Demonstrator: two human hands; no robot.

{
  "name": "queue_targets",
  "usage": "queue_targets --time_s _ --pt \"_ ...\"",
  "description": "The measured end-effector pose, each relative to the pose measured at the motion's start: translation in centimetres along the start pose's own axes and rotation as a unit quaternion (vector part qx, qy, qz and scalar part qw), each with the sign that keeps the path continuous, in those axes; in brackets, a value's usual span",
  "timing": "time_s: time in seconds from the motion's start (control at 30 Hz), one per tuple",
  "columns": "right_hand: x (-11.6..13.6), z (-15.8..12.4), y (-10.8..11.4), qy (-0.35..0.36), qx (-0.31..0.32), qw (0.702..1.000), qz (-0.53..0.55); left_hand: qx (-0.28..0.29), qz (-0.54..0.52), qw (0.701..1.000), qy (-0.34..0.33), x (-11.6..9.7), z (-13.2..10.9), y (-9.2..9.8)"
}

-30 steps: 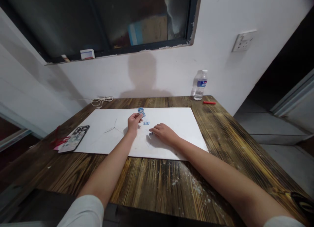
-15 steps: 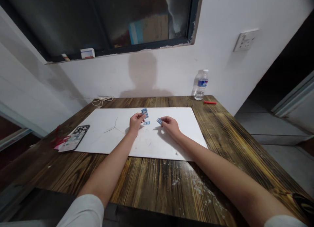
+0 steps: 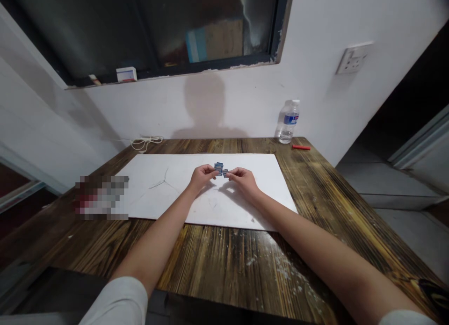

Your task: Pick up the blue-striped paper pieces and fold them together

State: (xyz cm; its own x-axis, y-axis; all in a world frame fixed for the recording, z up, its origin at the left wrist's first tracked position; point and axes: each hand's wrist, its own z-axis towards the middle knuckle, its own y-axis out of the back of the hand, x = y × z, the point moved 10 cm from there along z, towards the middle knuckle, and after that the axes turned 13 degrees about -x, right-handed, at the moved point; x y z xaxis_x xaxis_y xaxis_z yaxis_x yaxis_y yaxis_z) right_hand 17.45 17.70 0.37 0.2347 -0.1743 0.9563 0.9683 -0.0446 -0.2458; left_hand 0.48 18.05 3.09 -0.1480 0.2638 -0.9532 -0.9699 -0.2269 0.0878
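My left hand is closed, pinching a small bunch of flat blue pieces with pale, window-like slots. A single similar blue piece sits between the thumb and fingers of my right hand. The two holds meet over the middle of a white board, and the single piece is at the bunch's right edge. Whether they are joined or only touching, I cannot tell. Both hands cast shadows on the board. What the pieces are exactly is too small to make out.
The board lies on a dark wooden table. A thin dark three-armed shape is on its left part, beside a blurred-out patch. At the back right stand a water bottle and a red stick-like object. A white cable lies back left.
My left hand has moved right with its bunch, closing the gap to the piece in my right hand. The slotted piece seen below the bunch before no longer shows separately.
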Motion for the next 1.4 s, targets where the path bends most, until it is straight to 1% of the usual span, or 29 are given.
queue_targets --time_s 0.13,0.33,0.47,0.6,0.83,0.9,0.97,1.03,1.07,1.13,1.2,1.23,1.3,1.4 --pt "-0.4 0.1 0.1 0.0 -0.01 1.0 -0.008 0.053 0.024 0.998 0.002 -0.1 -0.7 -0.9" --pt "-0.5 -0.2 -0.2 0.008 0.0 0.999 -0.038 0.096 0.05 0.994 0.02 0.2 -1.4 -1.5" --pt "-0.3 -0.3 -0.3 0.016 -0.001 0.998 -0.054 0.11 0.057 0.992 0.03 0.6 -1.5 -1.8" --pt "-0.3 -0.3 -0.6 0.032 0.012 0.997 -0.063 0.114 0.039 0.992 0.022 0.2 -1.5 -1.9" --pt "-0.2 -0.5 -1.1 0.06 0.035 0.994 -0.082 0.098 -0.007 0.995 0.017 -0.5 -1.3 -1.7" --pt "0.0 -0.8 -1.3 0.072 0.05 0.992 -0.094 0.061 -0.039 0.997 0.022 -0.2 -0.6 -1.0" --pt "0.4 -1.2 -1.9 0.09 0.078 0.985 -0.122 -0.003 -0.073 0.997 0.031 0.5 0.3 0.3" --pt "0.8 -2.0 -3.0 0.124 0.135 0.969 -0.166 -0.066 -0.097 0.992 0.038 1.3 1.1 1.7" --pt "1.1 -2.6 -3.8 0.151 0.172 0.954 -0.192 -0.091 -0.105 0.989 0.04 1.6 1.4 2.3" --pt "1.6 -4.1 -5.3 0.217 0.256 0.91 -0.245 -0.128 -0.117 0.984 0.042 2.1 1.8 3.3" --pt "1.7 -5.7 -6.4 0.275 0.32 0.858 -0.293 -0.154 -0.129 0.979 0.045 2.3 2.0 4.0" --pt "1.6 -6.2 -6.7 0.293 0.339 0.837 -0.314 -0.162 -0.134 0.977 0.046 2.4 2.0 4.2" --pt "1.4 -6.8 -6.9 0.309 0.355 0.811 -0.347 -0.172 -0.141 0.974 0.047 2.5 2.0 4.5" --pt "1.0 -7.0 -6.9 0.309 0.36 0.797 -0.375 -0.179 -0.138 0.973 0.049 2.4 2.0 4.6"
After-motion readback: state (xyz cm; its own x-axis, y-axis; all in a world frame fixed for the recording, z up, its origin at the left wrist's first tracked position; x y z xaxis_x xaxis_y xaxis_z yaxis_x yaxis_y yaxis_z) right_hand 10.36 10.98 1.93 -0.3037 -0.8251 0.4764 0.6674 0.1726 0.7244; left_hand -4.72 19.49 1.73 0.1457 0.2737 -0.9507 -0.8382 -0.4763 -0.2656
